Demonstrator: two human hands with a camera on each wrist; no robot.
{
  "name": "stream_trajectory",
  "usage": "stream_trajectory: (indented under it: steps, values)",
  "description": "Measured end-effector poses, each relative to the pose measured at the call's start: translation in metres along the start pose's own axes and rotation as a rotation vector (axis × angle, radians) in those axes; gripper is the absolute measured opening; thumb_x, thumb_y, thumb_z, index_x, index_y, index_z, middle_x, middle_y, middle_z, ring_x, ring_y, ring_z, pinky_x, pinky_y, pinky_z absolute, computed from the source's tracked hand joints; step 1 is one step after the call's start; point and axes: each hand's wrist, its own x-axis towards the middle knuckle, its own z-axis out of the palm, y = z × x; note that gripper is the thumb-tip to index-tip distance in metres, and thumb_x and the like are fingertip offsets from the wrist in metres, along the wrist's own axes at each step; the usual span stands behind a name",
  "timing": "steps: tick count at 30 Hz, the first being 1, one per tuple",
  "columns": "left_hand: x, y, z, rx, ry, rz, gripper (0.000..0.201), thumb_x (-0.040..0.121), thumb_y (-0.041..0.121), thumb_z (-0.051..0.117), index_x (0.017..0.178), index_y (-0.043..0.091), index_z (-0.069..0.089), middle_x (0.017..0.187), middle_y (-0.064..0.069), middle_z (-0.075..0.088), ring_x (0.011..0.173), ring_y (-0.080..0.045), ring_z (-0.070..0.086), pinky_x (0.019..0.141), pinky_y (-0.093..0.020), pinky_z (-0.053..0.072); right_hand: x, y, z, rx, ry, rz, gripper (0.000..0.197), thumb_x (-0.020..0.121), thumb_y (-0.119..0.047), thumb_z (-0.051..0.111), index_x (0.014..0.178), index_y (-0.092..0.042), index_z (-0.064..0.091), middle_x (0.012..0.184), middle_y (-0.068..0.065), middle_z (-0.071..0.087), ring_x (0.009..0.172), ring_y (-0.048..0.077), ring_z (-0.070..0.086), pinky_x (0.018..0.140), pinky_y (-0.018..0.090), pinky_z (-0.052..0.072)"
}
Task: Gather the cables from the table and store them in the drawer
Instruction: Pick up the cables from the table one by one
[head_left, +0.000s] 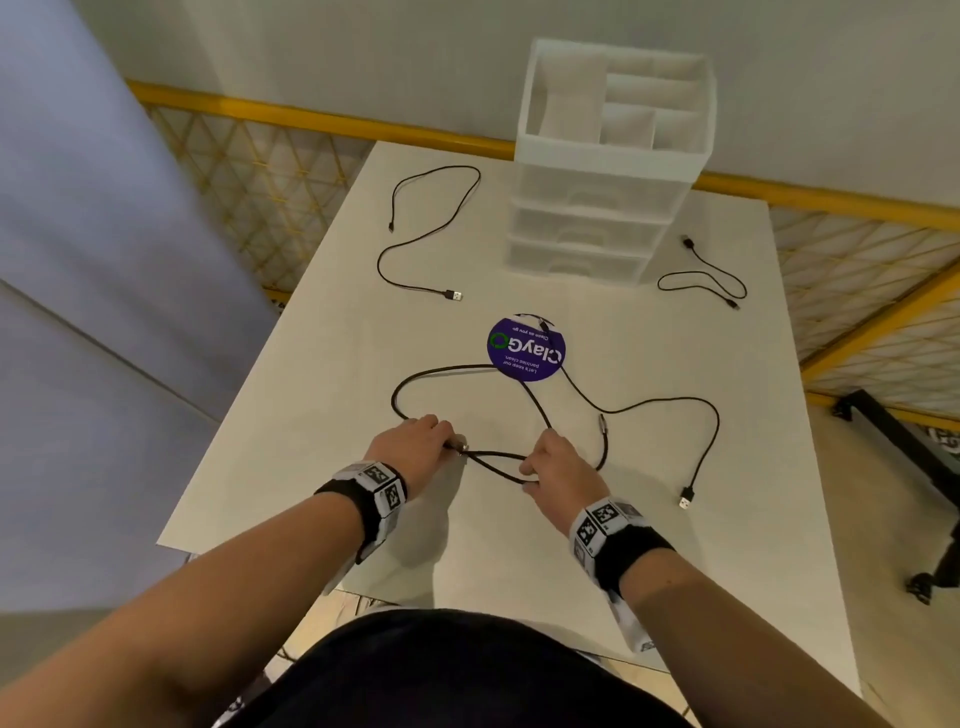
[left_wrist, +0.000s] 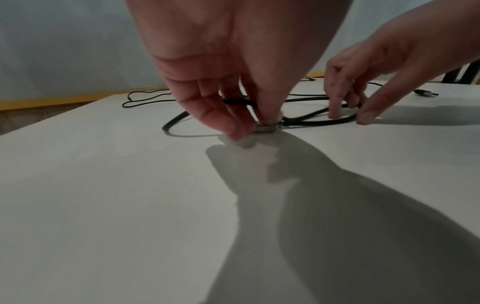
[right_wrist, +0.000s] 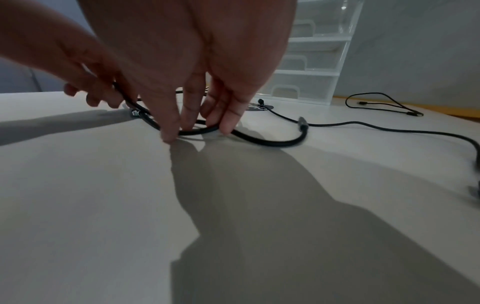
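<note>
A thick black braided cable (head_left: 415, 376) lies looped on the white table (head_left: 322, 364) in front of me. My left hand (head_left: 451, 442) pinches its metal plug (left_wrist: 267, 128) against the tabletop. My right hand (head_left: 530, 470) pinches a bend of the same cable (right_wrist: 272, 143) between thumb and fingers, with the fingertips (right_wrist: 226, 129) touching the table. A thin black cable (head_left: 711, 431) with a USB plug trails off to the right. Two more thin cables lie at the back left (head_left: 410, 244) and back right (head_left: 711, 275). The clear drawer unit (head_left: 597, 208) stands at the back with its drawers closed.
A round purple sticker (head_left: 524, 348) lies under the cables at mid-table. The drawer unit carries an open divided tray (head_left: 530, 93) on top. A yellow mesh railing (head_left: 311, 119) runs behind the table, and a black stand (head_left: 893, 431) is on the floor at the right.
</note>
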Motion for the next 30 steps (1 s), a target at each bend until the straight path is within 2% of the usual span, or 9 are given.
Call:
stream_trajectory:
  steps: [4, 7, 9, 14, 17, 19, 23, 27, 30]
  values:
    - [0.012, -0.010, -0.011, -0.054, 0.081, -0.054, 0.027, 0.097, 0.032, 0.035, 0.110, 0.020, 0.055, 0.113, -0.004, 0.060, 0.101, -0.027, 0.059, 0.076, -0.035, 0.044, -0.003, -0.001, -0.007, -0.038, -0.023, -0.041, 0.015, 0.083, -0.019, 0.059, 0.094, -0.013, 0.068, 0.105, 0.004, 0.058, 0.107, 0.021, 0.050, 0.093, 0.032, 0.047]
    - [0.018, -0.016, -0.018, -0.110, 0.171, -0.114, 0.023, 0.098, 0.024, 0.037, 0.108, 0.015, 0.056, 0.112, -0.006, 0.056, 0.095, -0.028, 0.060, 0.068, -0.034, 0.040, -0.006, -0.002, -0.022, 0.126, 0.002, 0.036, 0.008, 0.075, -0.027, 0.058, 0.080, -0.025, 0.052, 0.089, -0.003, 0.053, 0.086, 0.019, 0.054, 0.078, 0.034, 0.051]
    - [0.016, -0.019, -0.022, -0.108, 0.163, -0.163, 0.023, 0.098, 0.024, 0.038, 0.109, 0.015, 0.056, 0.113, -0.006, 0.056, 0.094, -0.029, 0.060, 0.068, -0.035, 0.041, -0.009, 0.001, -0.031, 0.301, 0.070, 0.110, 0.010, 0.075, -0.032, 0.054, 0.079, -0.027, 0.046, 0.086, -0.002, 0.051, 0.072, 0.021, 0.056, 0.069, 0.036, 0.052]
    - [0.009, -0.001, -0.029, -0.064, 0.021, -0.138, 0.040, 0.098, 0.041, 0.029, 0.109, 0.021, 0.061, 0.112, -0.003, 0.058, 0.099, -0.026, 0.060, 0.078, -0.036, 0.045, -0.011, 0.006, -0.047, 0.630, 0.249, 0.205, 0.005, 0.089, -0.022, 0.047, 0.090, -0.025, 0.044, 0.078, 0.010, 0.065, 0.069, 0.028, 0.061, 0.064, 0.044, 0.051]
    - [0.014, 0.036, -0.044, -0.415, 0.034, -0.071, 0.054, 0.096, 0.053, 0.021, 0.108, 0.024, 0.064, 0.103, 0.003, 0.066, 0.092, -0.018, 0.060, 0.082, -0.034, 0.044, -0.004, -0.005, -0.050, 0.743, 0.242, 0.212, 0.005, 0.094, -0.019, 0.048, 0.098, -0.021, 0.046, 0.082, 0.004, 0.069, 0.079, 0.019, 0.066, 0.067, 0.032, 0.051]
    - [0.020, 0.061, -0.055, -0.687, 0.082, -0.059, 0.051, 0.094, 0.056, 0.026, 0.111, 0.022, 0.060, 0.098, 0.005, 0.068, 0.090, -0.017, 0.061, 0.084, -0.035, 0.044, -0.001, -0.015, -0.047, 0.792, 0.218, 0.188, 0.006, 0.095, -0.019, 0.050, 0.100, -0.021, 0.048, 0.084, 0.001, 0.069, 0.077, 0.012, 0.065, 0.068, 0.024, 0.046]
    - [0.035, 0.090, -0.064, -0.982, 0.182, -0.091, 0.036, 0.094, 0.033, 0.049, 0.123, 0.012, 0.048, 0.079, 0.002, 0.065, 0.082, -0.020, 0.061, 0.086, -0.040, 0.048, -0.002, -0.019, -0.047, 0.729, 0.260, 0.150, 0.012, 0.090, -0.018, 0.060, 0.102, -0.014, 0.062, 0.086, -0.005, 0.064, 0.075, 0.004, 0.058, 0.065, 0.006, 0.040]
    - [0.036, 0.105, -0.071, -1.290, 0.099, -0.052, 0.020, 0.099, 0.016, 0.038, 0.119, 0.016, 0.042, 0.067, -0.002, 0.047, 0.061, -0.017, 0.052, 0.071, -0.034, 0.052, -0.020, 0.004, -0.052, 0.591, 0.352, 0.131, 0.017, 0.089, -0.012, 0.057, 0.100, -0.018, 0.069, 0.100, -0.005, 0.065, 0.087, -0.002, 0.048, 0.077, 0.006, 0.035]
    - [0.036, 0.113, -0.070, -1.309, 0.112, -0.031, 0.019, 0.100, 0.016, 0.035, 0.118, 0.021, 0.040, 0.064, -0.001, 0.040, 0.053, -0.013, 0.038, 0.058, -0.027, 0.048, -0.036, 0.041, -0.054, 0.399, 0.394, 0.211, 0.034, 0.086, 0.002, 0.047, 0.104, -0.018, 0.068, 0.111, 0.002, 0.062, 0.100, 0.014, 0.049, 0.091, 0.023, 0.039]
